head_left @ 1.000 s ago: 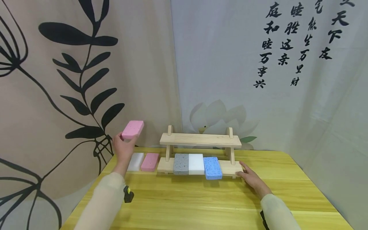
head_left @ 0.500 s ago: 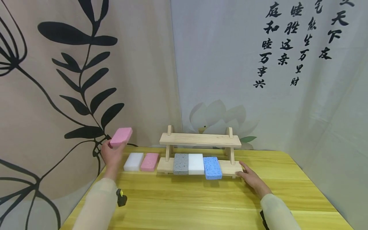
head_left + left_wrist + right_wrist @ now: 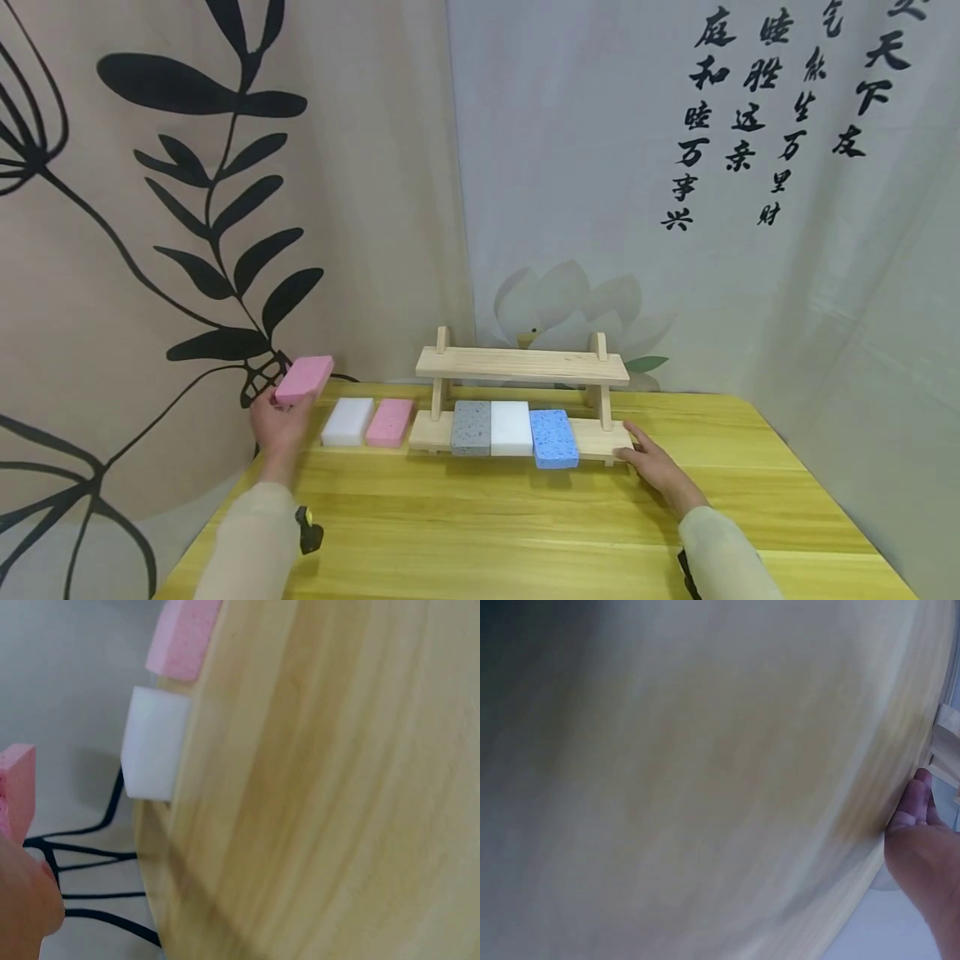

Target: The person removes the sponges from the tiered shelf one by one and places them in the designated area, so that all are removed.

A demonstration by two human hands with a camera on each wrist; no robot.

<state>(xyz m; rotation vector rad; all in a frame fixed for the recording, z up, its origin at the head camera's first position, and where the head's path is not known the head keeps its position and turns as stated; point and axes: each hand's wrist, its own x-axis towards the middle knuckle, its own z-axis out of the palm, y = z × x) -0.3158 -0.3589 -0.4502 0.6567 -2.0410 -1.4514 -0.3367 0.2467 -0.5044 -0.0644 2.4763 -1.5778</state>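
My left hand (image 3: 279, 429) pinches a pink sponge (image 3: 305, 379) by its near end, raised at the table's far left. Just right of that hand, a white sponge (image 3: 348, 422) and a second pink sponge (image 3: 390, 423) lie side by side on the table. A two-tier wooden shelf (image 3: 522, 364) stands at the back. On its lower board rest a grey sponge (image 3: 472, 428), another white sponge (image 3: 511, 428) and a blue sponge (image 3: 554, 439), which juts out over the front edge. My right hand (image 3: 660, 475) holds the right end of that board between thumb and fingers.
The wooden table (image 3: 480, 533) spreads in front of the shelf. Behind it hangs a printed cloth backdrop (image 3: 375, 208), close to the table's back edge. Each forearm carries a small dark wrist device.
My left hand has carried the pink sponge left and downward, away from the shelf, uncovering more of the white sponge. The right hand and the shelf have stayed put.
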